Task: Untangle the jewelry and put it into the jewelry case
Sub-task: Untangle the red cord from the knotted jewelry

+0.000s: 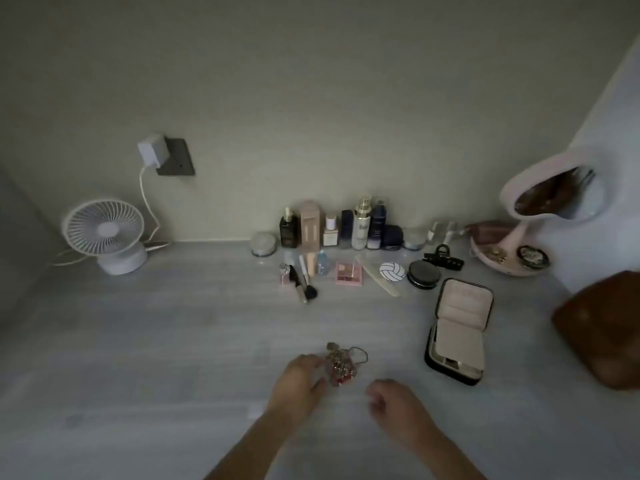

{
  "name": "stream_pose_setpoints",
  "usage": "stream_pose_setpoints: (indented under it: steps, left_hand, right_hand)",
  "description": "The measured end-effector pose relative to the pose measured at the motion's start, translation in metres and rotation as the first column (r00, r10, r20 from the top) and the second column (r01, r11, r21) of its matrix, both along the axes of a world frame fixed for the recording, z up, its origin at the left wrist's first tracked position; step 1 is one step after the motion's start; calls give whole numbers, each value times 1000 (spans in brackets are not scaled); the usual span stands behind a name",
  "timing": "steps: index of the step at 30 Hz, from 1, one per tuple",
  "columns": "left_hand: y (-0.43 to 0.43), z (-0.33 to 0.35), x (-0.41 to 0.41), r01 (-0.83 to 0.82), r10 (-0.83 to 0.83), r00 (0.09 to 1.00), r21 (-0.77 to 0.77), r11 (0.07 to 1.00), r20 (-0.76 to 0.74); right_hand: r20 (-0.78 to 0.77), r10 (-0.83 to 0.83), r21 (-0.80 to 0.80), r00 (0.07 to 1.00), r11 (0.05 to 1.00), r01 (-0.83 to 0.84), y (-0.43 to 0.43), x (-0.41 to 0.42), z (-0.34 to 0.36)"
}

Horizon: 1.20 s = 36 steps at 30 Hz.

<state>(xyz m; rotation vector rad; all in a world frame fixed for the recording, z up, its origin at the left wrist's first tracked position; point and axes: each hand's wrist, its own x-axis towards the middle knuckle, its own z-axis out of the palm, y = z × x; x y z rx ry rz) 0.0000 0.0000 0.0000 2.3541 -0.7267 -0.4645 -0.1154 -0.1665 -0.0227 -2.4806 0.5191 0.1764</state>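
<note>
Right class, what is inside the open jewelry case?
Pale padded compartments show in the jewelry case, and no jewelry is visible in them. The tangled jewelry lies outside on the table. Dim blur could hide small pieces.

Person shows only as 2 bare forearms & hands, left hand (298,380) & right hand (394,405), wrists uncovered, finer detail too dim/blurred to tell.

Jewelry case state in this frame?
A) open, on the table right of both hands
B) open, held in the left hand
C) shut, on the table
A: the jewelry case lies open on the table, right of the left hand and right hand, neither touching it.
</note>
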Motion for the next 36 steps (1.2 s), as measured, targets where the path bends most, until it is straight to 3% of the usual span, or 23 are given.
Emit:
stream_pose_setpoints:
  steps: [6, 10, 14, 21, 29, 36]
  left_hand:
    - [-24, -27, 11, -56, 40, 979, 76, 995, 198]
    - [-30, -49, 30, -103, 108, 956, -32, 994, 271]
    - [-28, -72, 39, -28, 66, 954, -132, 991, 292]
    - [-24, -88, 41, 10, 96, 911, -252, 968, 402]
    - [-16, -91, 31, 100, -18, 896, -163, 981, 443]
    - [-13, -85, 25, 84, -18, 908, -141, 986, 418]
  right_hand:
    - [230, 60, -11, 971, 998, -59, -10, 47, -16]
    - [366, 119, -48, 923, 993, -109, -21, 69, -37]
    - [477, 163, -93, 864, 986, -135, -22, 85, -50]
    - [627, 142, -157, 766, 986, -54, -19, 86, -59]
    - [621, 271, -272, 735, 955, -121, -5, 73, -55]
    - [525, 293, -334, 799, 935, -123, 1, 72, -57]
